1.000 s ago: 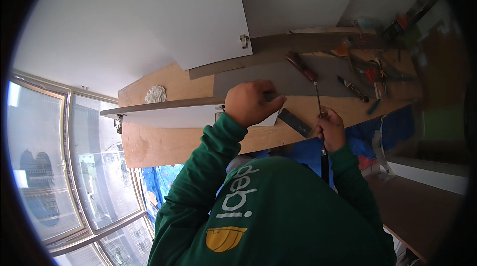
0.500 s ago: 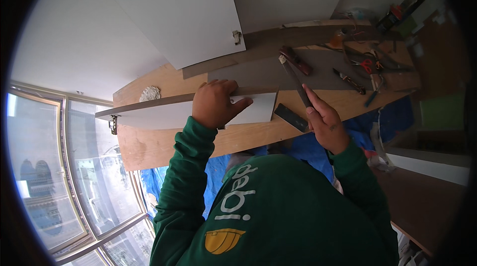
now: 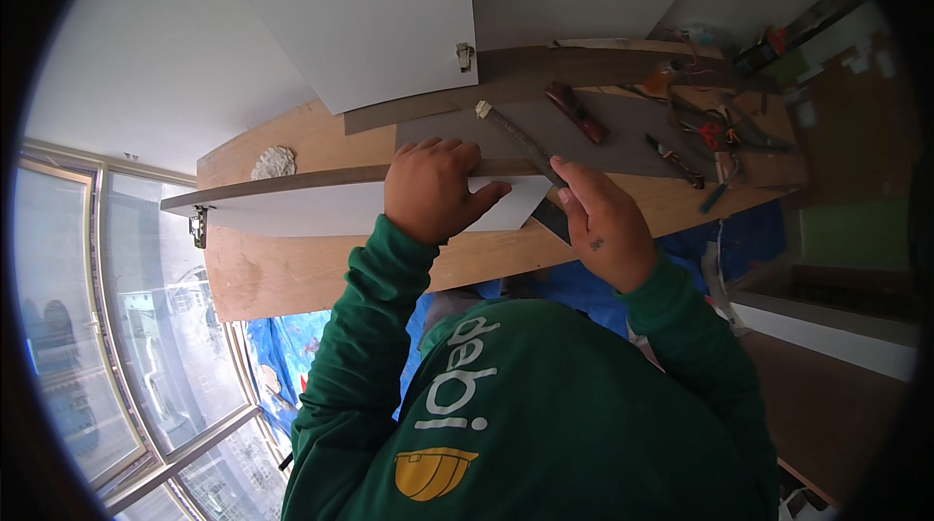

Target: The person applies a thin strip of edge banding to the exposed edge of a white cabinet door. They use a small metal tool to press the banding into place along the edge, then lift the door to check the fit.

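Observation:
A long white panel [image 3: 321,210] with a brown top edge stands on its side on the wooden work table, a metal hinge [image 3: 198,226] at its left end. My left hand [image 3: 435,188] is closed over that edge, fingers on the far side and thumb on the near face. In my right hand [image 3: 605,219] is a long dark file [image 3: 516,140] with a pale, ragged tip. The file slants up and left, its lower part over the panel's right end. Whether it touches the edge I cannot tell. A dark flat block [image 3: 552,219] lies below my right hand, partly hidden.
Behind the panel lie a crumpled white wad [image 3: 273,163], a dark red tool [image 3: 576,113], a utility knife [image 3: 675,160] and red-handled scissors [image 3: 709,137]. A white door [image 3: 389,15] with a hinge overhangs the table [image 3: 263,278]. Blue sheeting [image 3: 749,239] covers the floor; windows stand left.
My right hand has moved left and up, bringing the file from beside the panel to over its right end. My left hand keeps its hold. The view has shifted slightly.

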A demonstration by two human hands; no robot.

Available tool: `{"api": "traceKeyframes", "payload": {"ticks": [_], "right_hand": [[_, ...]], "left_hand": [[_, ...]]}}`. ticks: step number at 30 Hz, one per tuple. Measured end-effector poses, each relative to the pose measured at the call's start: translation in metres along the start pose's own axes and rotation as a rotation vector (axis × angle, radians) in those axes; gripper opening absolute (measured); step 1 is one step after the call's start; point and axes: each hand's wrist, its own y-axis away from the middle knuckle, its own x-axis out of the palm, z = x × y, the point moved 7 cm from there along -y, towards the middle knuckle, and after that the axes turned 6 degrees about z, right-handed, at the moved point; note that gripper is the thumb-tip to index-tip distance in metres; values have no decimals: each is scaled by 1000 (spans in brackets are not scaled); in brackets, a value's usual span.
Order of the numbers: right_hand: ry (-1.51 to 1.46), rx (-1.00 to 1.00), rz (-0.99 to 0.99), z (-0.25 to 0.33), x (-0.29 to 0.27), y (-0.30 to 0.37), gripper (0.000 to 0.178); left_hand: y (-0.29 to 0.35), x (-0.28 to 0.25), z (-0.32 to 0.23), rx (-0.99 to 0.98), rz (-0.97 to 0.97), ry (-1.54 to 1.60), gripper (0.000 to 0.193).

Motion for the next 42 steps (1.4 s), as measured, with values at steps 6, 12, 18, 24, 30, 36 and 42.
{"api": "traceKeyframes", "payload": {"ticks": [6,12,18,24,30,36,42], "right_hand": [[18,276,7,-38,-22,15,36],[-34,36,31,-15,-6,2,35],[-17,98,33,-22,-7,9,35],[-42,82,-29,-25,-27,13,33],[-96,126,30,-22,-18,18,33],[-112,61,-25,-27,-11,22,34],[-84,-39,-54,-20,-1,1,35]], "left_hand": [[1,-2,-1,16,-30,-7,46],[2,-2,-3,20,-40,-12,46],[3,-4,-3,40,-76,13,46],[2,-1,-3,20,-46,-20,47],[3,-5,-6,24,-52,-12,46],[5,-5,-7,27,-71,-8,45],[2,-5,-7,35,-76,-24,45]]}}
